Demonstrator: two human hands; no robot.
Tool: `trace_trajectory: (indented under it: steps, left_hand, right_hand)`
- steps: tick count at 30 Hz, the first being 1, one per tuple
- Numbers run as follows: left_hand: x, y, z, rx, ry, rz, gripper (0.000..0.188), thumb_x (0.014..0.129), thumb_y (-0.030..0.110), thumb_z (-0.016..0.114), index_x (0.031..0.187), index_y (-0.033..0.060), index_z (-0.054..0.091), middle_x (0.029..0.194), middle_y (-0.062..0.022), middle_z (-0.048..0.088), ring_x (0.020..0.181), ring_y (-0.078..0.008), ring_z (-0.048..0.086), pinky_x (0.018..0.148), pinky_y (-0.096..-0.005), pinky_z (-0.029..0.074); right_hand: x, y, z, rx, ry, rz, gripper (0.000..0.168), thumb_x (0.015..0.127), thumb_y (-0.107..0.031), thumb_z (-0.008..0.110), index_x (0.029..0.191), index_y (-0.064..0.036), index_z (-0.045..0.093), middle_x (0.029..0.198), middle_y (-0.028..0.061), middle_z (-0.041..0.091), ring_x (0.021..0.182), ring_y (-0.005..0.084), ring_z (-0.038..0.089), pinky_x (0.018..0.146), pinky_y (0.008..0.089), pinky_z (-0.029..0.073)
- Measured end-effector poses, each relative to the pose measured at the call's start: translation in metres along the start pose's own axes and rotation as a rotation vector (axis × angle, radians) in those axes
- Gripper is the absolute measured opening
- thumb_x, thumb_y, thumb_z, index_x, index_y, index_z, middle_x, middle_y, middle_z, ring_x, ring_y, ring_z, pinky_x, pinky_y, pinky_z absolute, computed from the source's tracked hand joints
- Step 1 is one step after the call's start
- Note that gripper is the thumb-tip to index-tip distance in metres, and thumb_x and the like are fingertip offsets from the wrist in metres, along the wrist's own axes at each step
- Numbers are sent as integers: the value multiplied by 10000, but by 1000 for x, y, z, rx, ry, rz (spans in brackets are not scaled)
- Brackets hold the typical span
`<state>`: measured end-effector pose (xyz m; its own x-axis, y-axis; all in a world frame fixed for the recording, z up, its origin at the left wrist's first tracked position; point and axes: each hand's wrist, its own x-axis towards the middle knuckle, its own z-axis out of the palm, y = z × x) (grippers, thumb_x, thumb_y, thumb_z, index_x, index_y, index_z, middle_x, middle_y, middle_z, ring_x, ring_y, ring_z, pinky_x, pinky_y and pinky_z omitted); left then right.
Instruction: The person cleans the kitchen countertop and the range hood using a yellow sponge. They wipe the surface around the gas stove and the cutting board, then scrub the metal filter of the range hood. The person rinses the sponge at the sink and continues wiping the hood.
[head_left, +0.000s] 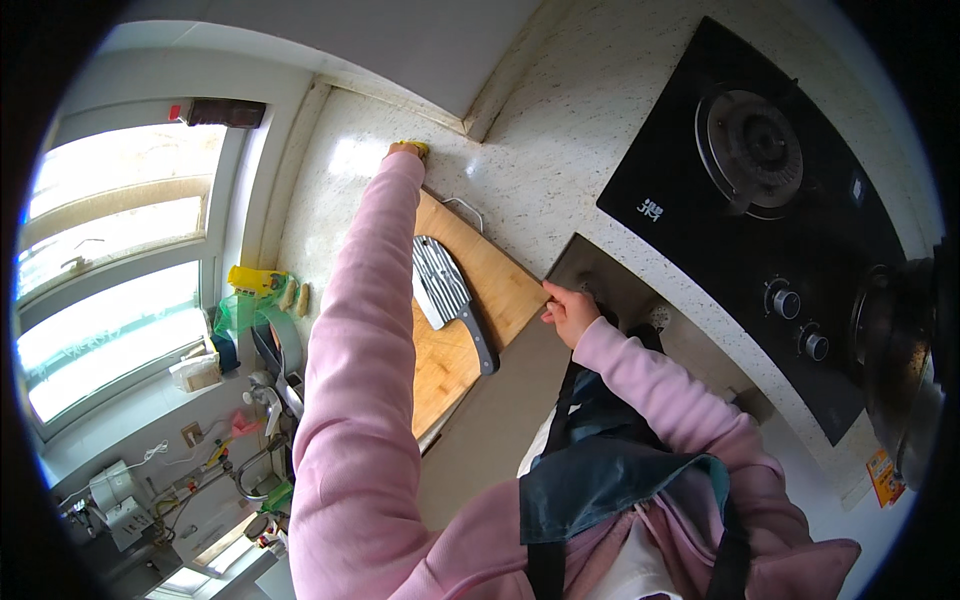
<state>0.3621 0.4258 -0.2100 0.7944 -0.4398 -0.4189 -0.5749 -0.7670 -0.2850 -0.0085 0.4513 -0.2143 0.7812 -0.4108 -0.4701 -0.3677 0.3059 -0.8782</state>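
My left hand (403, 148) is stretched out to the far countertop (517, 165), pressing down on a small yellow cloth or sponge (418, 145), mostly hidden under the fingers. My right hand (574, 311) pinches the near right corner of a wooden cutting board (457, 225) between thumb and fingers. On the board lies a crinkle-cut cleaver (442, 289), its wavy steel blade towards the far side and its black handle reaching the near edge. My left sleeve covers the board's left part. A metal wire handle (469, 210) sticks out from the board's far edge.
At right, a black glass gas hob (675, 172) holds a burner, with a dark pot (900, 360) at its near end. Bags (259, 281) and ginger-like pieces (294, 298) sit by the window. A sink faucet (251, 480) stands lower left. An open drawer (622, 281) lies beneath the counter edge.
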Motion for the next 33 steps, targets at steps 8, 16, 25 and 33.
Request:
trace_trajectory:
  steps: [8, 16, 25, 33]
  left_hand:
    - [25, -35, 15, -1206, 51, -463, 151, 738, 106, 485, 852, 17, 527, 911, -159, 527, 794, -243, 537, 647, -292, 442]
    - [-101, 54, 47, -130, 192, 423, 207, 736, 85, 396, 925, 23, 451, 968, -193, 431, 792, -310, 495, 675, -358, 432]
    - [-37, -2, -12, -69, 42, -164, 270, 734, 100, 467, 1001, 61, 491, 1046, -130, 452, 971, -241, 462, 811, -300, 398]
    - [-145, 120, 20, -402, 223, 359, 260, 809, 211, 317, 965, 18, 393, 851, -209, 513, 818, -341, 500, 701, -394, 408]
  right_hand:
    - [5, -5, 25, -435, -51, -271, 354, 723, -27, 433, 1072, 13, 394, 733, 184, 523, 679, 327, 505, 598, 360, 413]
    - [13, -24, 12, -498, -166, -161, 383, 719, -101, 499, 1071, -18, 371, 728, 186, 539, 708, 342, 509, 631, 387, 411]
    - [-28, -17, -56, -500, -29, -167, 403, 688, -98, 556, 1064, -31, 426, 701, 110, 560, 631, 245, 544, 565, 304, 429]
    - [-46, -17, -60, -413, -62, -144, 376, 696, -131, 550, 1044, -38, 445, 774, 144, 555, 715, 280, 534, 614, 334, 431]
